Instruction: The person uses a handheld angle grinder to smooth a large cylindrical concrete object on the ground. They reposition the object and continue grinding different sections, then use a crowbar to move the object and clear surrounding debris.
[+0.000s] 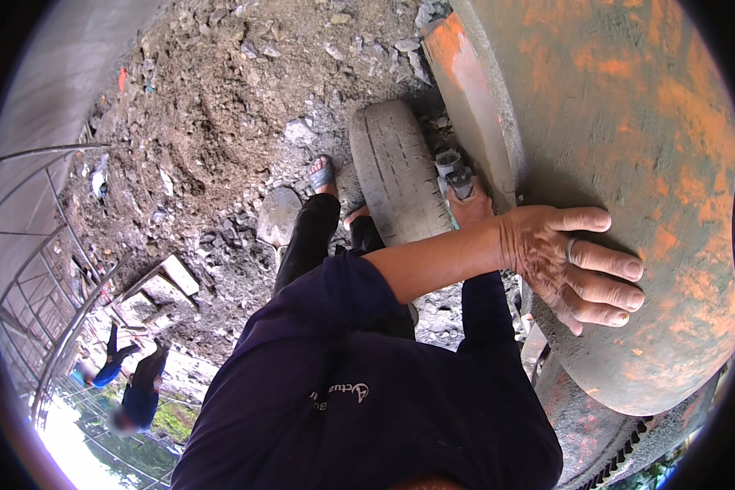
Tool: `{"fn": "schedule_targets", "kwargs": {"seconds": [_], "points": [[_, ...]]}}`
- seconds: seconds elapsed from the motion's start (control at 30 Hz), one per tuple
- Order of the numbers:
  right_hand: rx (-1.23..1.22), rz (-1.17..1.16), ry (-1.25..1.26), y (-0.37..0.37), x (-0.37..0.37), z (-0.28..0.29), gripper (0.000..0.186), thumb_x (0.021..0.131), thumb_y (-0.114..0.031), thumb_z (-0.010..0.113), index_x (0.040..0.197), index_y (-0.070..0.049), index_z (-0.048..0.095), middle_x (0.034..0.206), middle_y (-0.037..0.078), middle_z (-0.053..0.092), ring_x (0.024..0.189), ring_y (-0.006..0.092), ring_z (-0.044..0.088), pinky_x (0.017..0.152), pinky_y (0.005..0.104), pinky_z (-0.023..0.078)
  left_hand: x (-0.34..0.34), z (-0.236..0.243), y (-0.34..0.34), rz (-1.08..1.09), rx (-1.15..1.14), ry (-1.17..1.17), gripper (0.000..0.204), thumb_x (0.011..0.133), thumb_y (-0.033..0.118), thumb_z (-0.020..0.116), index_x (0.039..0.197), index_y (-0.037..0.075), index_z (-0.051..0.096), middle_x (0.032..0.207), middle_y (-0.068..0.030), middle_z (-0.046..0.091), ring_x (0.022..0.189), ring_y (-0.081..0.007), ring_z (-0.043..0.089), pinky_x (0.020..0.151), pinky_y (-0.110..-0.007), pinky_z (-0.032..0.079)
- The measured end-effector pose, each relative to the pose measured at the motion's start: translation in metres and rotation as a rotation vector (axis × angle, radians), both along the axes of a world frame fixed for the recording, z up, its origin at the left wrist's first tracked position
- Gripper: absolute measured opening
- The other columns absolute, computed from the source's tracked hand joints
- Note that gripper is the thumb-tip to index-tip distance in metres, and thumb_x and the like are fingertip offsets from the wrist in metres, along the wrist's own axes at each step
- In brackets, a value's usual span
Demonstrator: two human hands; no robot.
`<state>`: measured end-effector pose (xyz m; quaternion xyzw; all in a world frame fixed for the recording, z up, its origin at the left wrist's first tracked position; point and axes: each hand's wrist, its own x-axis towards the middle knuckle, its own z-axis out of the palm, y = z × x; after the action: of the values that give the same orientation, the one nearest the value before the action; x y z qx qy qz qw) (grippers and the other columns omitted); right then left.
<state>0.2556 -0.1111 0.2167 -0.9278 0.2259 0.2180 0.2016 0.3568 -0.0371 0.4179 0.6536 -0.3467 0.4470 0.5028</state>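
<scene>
My left arm crosses in front of my body, and my left hand rests flat with fingers spread on the drum of a concrete mixer. The drum is orange under a grey cement coating. A ring is on one finger of this hand. Beyond my left forearm, my right hand is closed around a hand-held power tool with a grey metal head, close to the drum's rim. Its working end is hard to make out. The forearm hides part of my right arm.
A worn tyre stands beside the tool, near my sandalled foot. A shovel blade lies on the rubble. Low right is a toothed gear ring. Metal bars, boards and two people are at left.
</scene>
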Motion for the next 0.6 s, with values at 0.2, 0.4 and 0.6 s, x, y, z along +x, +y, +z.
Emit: {"fn": "schedule_targets", "kwargs": {"seconds": [0.2, 0.4, 0.6], "points": [[0.188, -0.030, 0.047, -0.015, -0.004, 0.013, 0.062, 0.078, -0.044, 0.087, 0.129, -0.014, 0.069, 0.108, 0.026, 0.075, 0.108, 0.0474, 0.070, 0.091, 0.0541, 0.056, -0.004, -0.003, -0.003, 0.026, 0.010, 0.002, 0.053, 0.100, 0.058, 0.057, 0.147, 0.037, 0.043, 0.167, 0.0114, 0.035, 0.152, -0.0126, 0.037, 0.129, -0.058, 0.020], [0.002, -0.049, 0.148, -0.016, -0.006, -0.002, 0.053, 0.079, -0.036, 0.084, 0.126, -0.013, 0.072, 0.112, 0.024, 0.075, 0.108, 0.0466, 0.071, 0.092, 0.0547, 0.056, 0.000, -0.002, -0.009, 0.047, -0.035, -0.013, 0.055, 0.098, 0.061, 0.059, 0.145, 0.037, 0.043, 0.165, 0.0124, 0.037, 0.151, -0.0117, 0.039, 0.129, -0.057, 0.021], [-0.057, 0.010, 0.143, 0.009, 0.014, 0.012, 0.040, 0.079, -0.027, 0.078, 0.114, -0.008, 0.075, 0.108, 0.025, 0.075, 0.104, 0.0457, 0.072, 0.094, 0.0543, 0.057, 0.002, -0.003, -0.007, 0.016, -0.010, -0.016, 0.061, 0.098, 0.070, 0.049, 0.148, 0.036, 0.042, 0.163, 0.0124, 0.040, 0.150, -0.0126, 0.041, 0.128, -0.061, 0.019]]}}
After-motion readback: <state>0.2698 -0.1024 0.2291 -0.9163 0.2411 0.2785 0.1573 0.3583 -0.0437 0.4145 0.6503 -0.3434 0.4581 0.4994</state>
